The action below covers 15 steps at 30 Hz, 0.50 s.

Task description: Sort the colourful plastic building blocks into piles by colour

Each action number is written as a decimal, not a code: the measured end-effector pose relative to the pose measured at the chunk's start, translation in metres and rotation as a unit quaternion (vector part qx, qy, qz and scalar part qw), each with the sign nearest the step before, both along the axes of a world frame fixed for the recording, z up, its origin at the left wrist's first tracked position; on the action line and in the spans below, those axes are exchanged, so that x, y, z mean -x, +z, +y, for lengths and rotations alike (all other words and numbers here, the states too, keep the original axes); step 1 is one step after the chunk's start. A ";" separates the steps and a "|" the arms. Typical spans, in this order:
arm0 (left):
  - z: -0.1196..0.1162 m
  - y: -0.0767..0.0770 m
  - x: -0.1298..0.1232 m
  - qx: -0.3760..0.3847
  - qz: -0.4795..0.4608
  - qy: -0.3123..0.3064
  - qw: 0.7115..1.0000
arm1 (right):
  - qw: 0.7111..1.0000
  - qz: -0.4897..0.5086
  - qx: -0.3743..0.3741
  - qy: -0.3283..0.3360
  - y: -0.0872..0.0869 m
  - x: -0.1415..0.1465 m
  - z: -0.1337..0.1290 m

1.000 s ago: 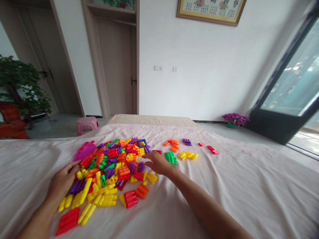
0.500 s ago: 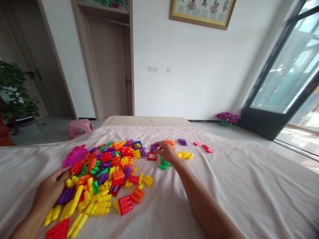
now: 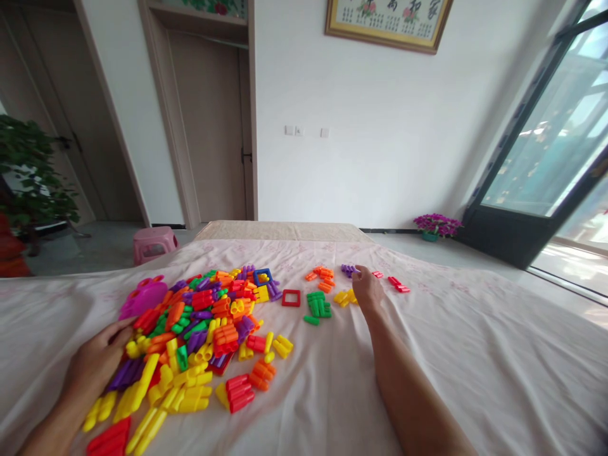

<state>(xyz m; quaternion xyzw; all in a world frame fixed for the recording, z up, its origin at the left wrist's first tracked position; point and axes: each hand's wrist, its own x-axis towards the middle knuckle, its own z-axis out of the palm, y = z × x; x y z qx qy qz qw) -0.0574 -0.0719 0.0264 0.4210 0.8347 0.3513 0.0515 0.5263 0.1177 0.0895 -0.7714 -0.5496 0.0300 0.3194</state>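
Note:
A large heap of plastic building blocks (image 3: 199, 323) in red, yellow, orange, green and purple lies to my left on the cloth. Against the heap's left side rests my left hand (image 3: 97, 358), still, with its fingers apart and nothing held. Farther right, my right hand (image 3: 369, 290) has its fingertips pinched at a small cluster of purple blocks (image 3: 348, 270); the fingers partly hide the purple block between them. Near this hand lie yellow blocks (image 3: 342, 297), orange blocks (image 3: 322, 276), green blocks (image 3: 318, 305) and red blocks (image 3: 398, 284), grouped by colour.
A red square frame (image 3: 291, 298) lies between the heap and the colour groups. A magenta plate-like piece (image 3: 142, 297) sits behind the heap's left side. The pale cloth (image 3: 456, 361) is wrinkled. Beyond it stand a pink stool (image 3: 154, 245) and a pot of purple flowers (image 3: 436, 225).
My right hand has moved right, carrying a purple block from beside the red square frame to the purple cluster. My left hand has stayed at the heap.

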 end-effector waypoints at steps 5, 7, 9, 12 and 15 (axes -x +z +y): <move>0.000 0.005 -0.004 0.009 -0.045 0.000 0.999 | 0.969 0.017 -0.076 0.233 -0.001 0.062 -0.013; 0.000 0.004 -0.004 -0.002 -0.050 -0.004 0.999 | 0.932 0.029 -0.065 0.356 -0.003 0.093 -0.026; 0.000 0.003 -0.004 -0.010 -0.056 -0.007 0.998 | 0.885 0.042 -0.041 0.461 -0.006 0.121 -0.044; -0.001 0.004 -0.006 -0.011 -0.060 -0.005 0.998 | 0.829 0.045 -0.023 0.557 -0.010 0.152 -0.071; -0.002 0.008 -0.009 -0.008 -0.057 0.000 0.998 | 0.789 0.015 -0.055 0.611 -0.012 0.169 -0.088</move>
